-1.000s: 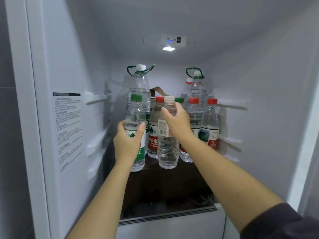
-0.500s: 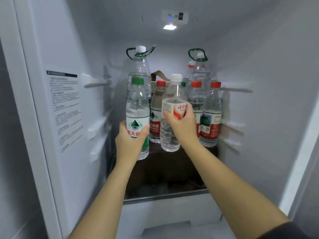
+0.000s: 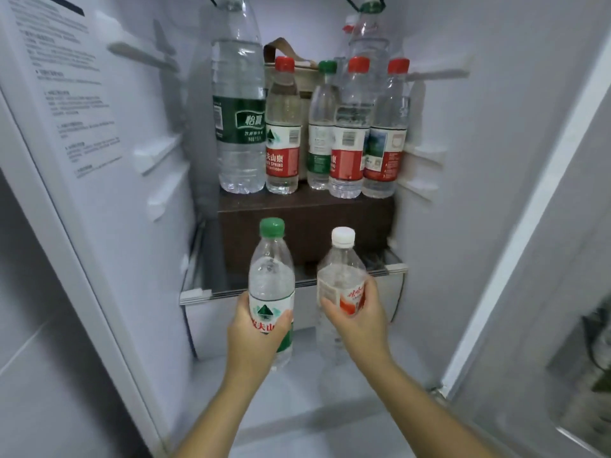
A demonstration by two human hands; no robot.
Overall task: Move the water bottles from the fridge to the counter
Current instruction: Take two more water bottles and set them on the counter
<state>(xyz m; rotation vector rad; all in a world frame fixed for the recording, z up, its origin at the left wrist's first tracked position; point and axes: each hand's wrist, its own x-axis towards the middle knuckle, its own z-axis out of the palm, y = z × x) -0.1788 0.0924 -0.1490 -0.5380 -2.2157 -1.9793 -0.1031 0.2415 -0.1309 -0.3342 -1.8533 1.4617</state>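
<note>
My left hand (image 3: 256, 332) grips a green-capped water bottle (image 3: 271, 279) by its label. A white-capped bottle (image 3: 340, 276) with a red and white label is held in my right hand (image 3: 358, 317). Both bottles are upright, in front of and below the glass shelf (image 3: 395, 268). Further back, on a dark brown box (image 3: 307, 226), stand a large green-labelled bottle (image 3: 238, 104), a red-capped bottle (image 3: 282, 127), a green-capped bottle (image 3: 322, 127) and two more red-capped bottles (image 3: 350, 127) (image 3: 385, 127). Another large bottle (image 3: 368, 28) stands behind them.
White fridge walls close in on both sides, with shelf rails (image 3: 155, 157) sticking out on the left wall and on the right wall (image 3: 429, 153). A beige bag with a brown strap (image 3: 281, 47) sits behind the bottles. The fridge door (image 3: 562, 292) stands open at right.
Both hands have pulled their bottles off the brown box, toward me and down past the glass shelf. The view has tilted down and nearer to the fridge interior.
</note>
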